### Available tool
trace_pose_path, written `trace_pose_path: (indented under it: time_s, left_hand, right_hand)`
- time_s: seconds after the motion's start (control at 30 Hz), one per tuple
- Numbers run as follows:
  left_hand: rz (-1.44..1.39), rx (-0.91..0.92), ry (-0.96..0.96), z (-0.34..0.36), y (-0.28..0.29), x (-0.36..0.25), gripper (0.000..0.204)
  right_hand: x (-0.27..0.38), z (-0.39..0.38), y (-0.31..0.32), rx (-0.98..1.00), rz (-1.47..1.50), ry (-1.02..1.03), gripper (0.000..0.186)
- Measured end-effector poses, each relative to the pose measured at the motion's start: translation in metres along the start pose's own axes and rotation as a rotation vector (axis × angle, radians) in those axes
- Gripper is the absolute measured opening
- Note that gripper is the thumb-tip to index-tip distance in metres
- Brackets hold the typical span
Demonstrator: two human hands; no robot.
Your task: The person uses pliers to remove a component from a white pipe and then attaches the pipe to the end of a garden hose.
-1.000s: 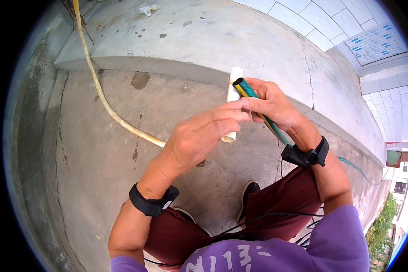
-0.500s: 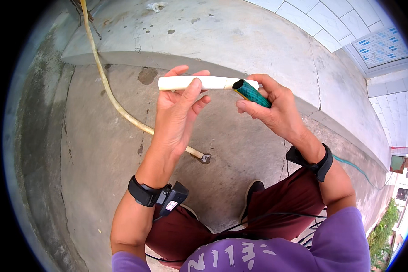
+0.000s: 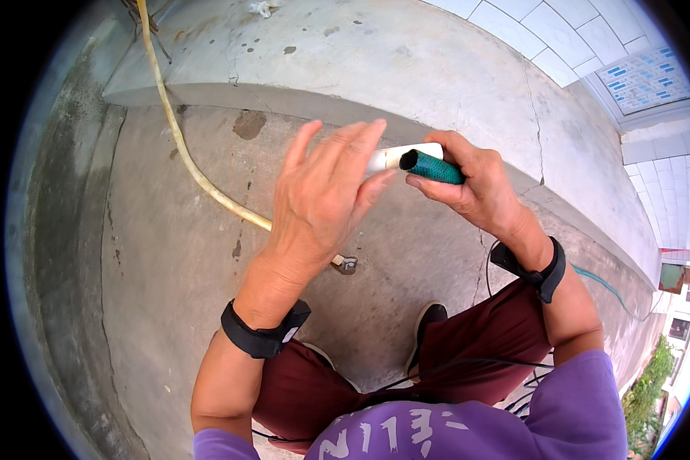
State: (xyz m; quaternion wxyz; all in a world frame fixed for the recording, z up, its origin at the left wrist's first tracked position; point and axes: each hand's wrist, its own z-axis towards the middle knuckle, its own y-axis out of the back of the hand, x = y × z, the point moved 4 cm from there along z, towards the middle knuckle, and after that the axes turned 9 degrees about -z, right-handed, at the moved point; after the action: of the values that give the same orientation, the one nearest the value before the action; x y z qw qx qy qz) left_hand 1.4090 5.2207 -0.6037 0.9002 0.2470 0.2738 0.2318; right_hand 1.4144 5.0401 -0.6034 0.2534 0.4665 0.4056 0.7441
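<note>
A white plastic pipe (image 3: 416, 152) and a short end of green hose (image 3: 434, 169) lie side by side in my right hand (image 3: 479, 180). Its fingers wrap behind the pipe and its thumb presses under the hose, whose dark open end points left. My left hand (image 3: 322, 180) shows its back, the fingers stretched upward and apart, the thumb just below the pipe. It hides the pipe's left part; whether the palm touches the pipe cannot be seen.
A yellowish hose (image 3: 182, 146) runs across the concrete floor (image 3: 176, 291) to a metal fitting (image 3: 347, 265) beneath my left hand. A raised concrete step (image 3: 345, 57) lies ahead. Black cables (image 3: 468, 362) cross my legs, and a thin green hose (image 3: 602, 282) lies at the right.
My left hand has turned its back upward and slid right along the pipe, its fingers lifting and straightening. The pipe now tilts, its left side lower. My right hand has moved slightly right and down.
</note>
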Motion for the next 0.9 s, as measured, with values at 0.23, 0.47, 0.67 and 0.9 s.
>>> trace_pose_path:
  time_s: [0.23, 0.47, 0.67, 0.9]
  left_hand:
    - [-0.582, 0.282, 0.344, -0.021, -0.023, 0.007, 0.025]
    - [-0.576, 0.169, 0.347, -0.011, -0.007, 0.004, 0.027]
    - [-0.588, 0.178, 0.215, -0.014, -0.007, -0.001, 0.029]
    - [-0.526, 0.246, 0.148, -0.016, -0.004, -0.001, 0.029]
  right_hand:
    - [0.004, 0.004, 0.0, 0.199, 0.18, -0.05, 0.043]
    - [0.001, 0.001, 0.012, 0.217, 0.056, 0.086, 0.03]
    - [0.002, -0.003, 0.007, 0.308, -0.002, 0.093, 0.02]
    - [0.006, -0.004, 0.007, 0.332, -0.058, 0.151, 0.015]
